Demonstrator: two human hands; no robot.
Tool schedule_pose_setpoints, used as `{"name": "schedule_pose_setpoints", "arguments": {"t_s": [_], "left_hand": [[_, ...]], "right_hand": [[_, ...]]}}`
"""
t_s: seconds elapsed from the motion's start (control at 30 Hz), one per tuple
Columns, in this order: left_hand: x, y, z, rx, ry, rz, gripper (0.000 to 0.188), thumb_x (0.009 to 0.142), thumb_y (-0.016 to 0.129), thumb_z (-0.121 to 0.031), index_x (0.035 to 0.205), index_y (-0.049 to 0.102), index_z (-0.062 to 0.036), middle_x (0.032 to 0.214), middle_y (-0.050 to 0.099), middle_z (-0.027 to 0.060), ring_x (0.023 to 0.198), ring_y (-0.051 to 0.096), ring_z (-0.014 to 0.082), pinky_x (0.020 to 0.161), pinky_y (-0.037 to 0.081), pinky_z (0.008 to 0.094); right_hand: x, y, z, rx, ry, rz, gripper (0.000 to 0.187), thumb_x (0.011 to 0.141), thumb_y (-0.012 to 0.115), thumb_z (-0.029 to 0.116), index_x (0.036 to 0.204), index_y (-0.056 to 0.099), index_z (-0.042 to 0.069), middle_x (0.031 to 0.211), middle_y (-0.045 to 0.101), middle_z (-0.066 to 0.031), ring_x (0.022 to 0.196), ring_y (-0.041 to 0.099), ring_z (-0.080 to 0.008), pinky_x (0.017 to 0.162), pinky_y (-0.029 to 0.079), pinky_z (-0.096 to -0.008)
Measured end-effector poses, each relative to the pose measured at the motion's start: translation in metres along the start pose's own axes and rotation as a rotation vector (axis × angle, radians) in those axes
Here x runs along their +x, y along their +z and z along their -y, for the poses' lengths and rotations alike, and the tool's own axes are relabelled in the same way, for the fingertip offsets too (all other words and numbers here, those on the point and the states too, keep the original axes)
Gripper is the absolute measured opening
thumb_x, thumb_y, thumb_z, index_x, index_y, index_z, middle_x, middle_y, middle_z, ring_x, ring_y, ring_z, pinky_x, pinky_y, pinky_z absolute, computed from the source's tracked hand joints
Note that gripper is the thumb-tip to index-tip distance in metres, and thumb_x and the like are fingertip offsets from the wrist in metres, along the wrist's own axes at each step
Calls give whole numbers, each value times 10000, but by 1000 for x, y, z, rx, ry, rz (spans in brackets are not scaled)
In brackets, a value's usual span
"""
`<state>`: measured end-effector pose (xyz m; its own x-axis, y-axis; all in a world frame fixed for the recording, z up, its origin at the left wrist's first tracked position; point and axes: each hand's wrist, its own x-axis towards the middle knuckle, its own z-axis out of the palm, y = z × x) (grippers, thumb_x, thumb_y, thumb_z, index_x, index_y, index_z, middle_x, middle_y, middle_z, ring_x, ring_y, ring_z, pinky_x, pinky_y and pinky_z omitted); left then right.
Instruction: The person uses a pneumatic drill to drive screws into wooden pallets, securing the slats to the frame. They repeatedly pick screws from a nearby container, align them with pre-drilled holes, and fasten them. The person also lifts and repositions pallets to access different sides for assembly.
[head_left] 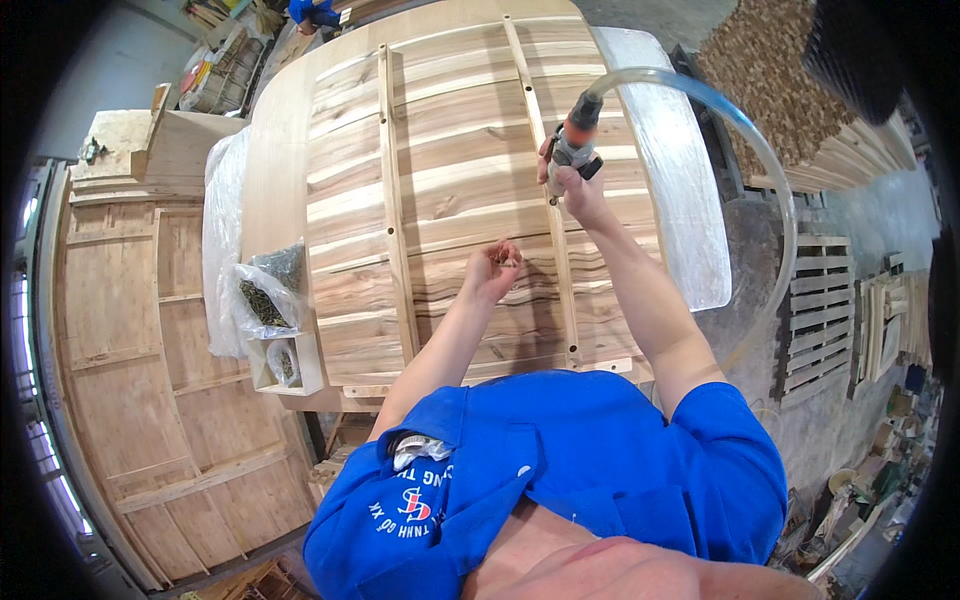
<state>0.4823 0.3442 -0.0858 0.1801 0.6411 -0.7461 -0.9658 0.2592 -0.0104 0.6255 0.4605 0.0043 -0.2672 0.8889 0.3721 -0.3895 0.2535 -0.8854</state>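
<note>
A slatted wooden panel lies flat before me, with two long battens across it, a left batten and a right batten. My right hand is wrapped round a grey and orange power driver over the right batten. A clear hose runs from the driver's far end; I cannot tell whether its tip touches the wood. Between the battens, my left hand hovers over the panel with its fingers curled together. Small dark bits show at its fingertips, perhaps screws, too small to name.
At the panel's left edge, an open plastic bag of small screws sits over a wooden box. The clear hose loops to the right. Plastic-wrapped board lies underneath. Pallets stand right; a large wooden panel stands left.
</note>
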Motion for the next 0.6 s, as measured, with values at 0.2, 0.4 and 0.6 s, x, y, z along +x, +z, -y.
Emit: {"name": "schedule_pose_setpoints", "arguments": {"t_s": [0.2, 0.4, 0.6], "left_hand": [[-23, -20, 7, 117, -100, 47, 227, 892, 436, -97, 1022, 497, 78, 936, 571, 184, 859, 568, 247, 672, 481, 303], [-74, -59, 11, 152, -125, 5, 243, 862, 448, -1, 1088, 463, 87, 1070, 550, 193, 1022, 551, 281, 831, 506, 286], [-117, -92, 4, 344, 4, 187, 134, 883, 469, -34, 998, 525, 5, 1021, 590, 141, 949, 593, 201, 759, 527, 209]], "right_hand": [[5, 8, 0, -8, -1, -32, 494, 765, 600, 437, 932, 552, -26, 634, 551, -32, 583, 516, -107, 549, 418, -249], [-36, 44, 35, 36, -58, -102, 625, 691, 659, 506, 1012, 470, 4, 728, 539, -52, 663, 533, -141, 609, 437, -277], [-96, 99, 94, 262, -71, 93, 765, 654, 632, 621, 1038, 442, -13, 695, 538, -86, 639, 535, -175, 588, 428, -284]]}}
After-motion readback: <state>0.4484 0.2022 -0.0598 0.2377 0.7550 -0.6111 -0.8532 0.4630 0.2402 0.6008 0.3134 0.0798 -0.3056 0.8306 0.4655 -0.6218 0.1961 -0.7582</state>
